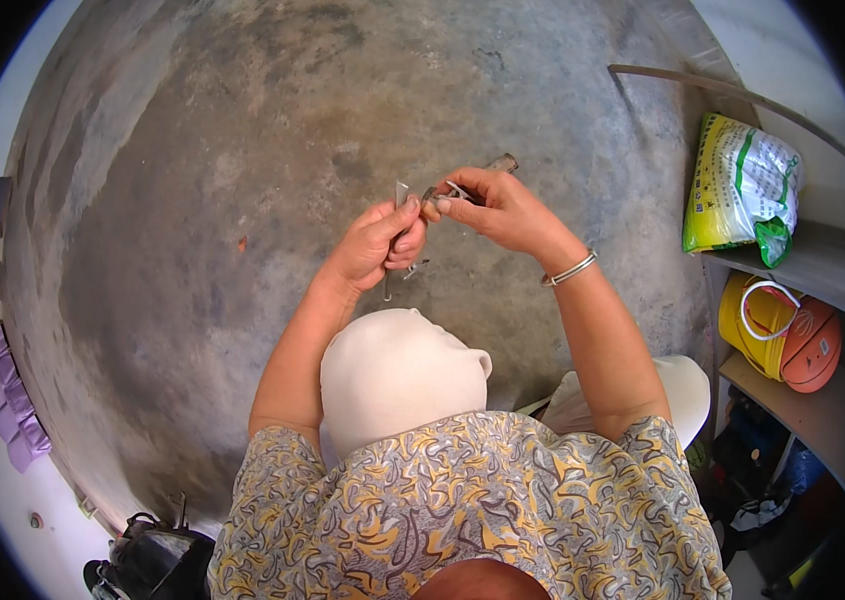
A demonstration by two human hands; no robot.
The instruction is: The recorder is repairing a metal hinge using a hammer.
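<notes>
My left hand is closed around a thin flat metal strip, whose wider end sticks up past the thumb and whose slim end shows below the fist. My right hand pinches a small dark metal piece right beside the left thumb; its exact kind is too small to make out. A slim pale metal tip shows between the right fingers. Just under the left fist is another small metal bit. Beyond the right hand, the end of a brownish rod-like thing shows, partly hidden by that hand.
Stained concrete floor spreads below the hands. At right, shelves hold a yellow-green and white sack, a yellow bucket and an orange basketball. Purple packets hang at left; a black bag stands lower left.
</notes>
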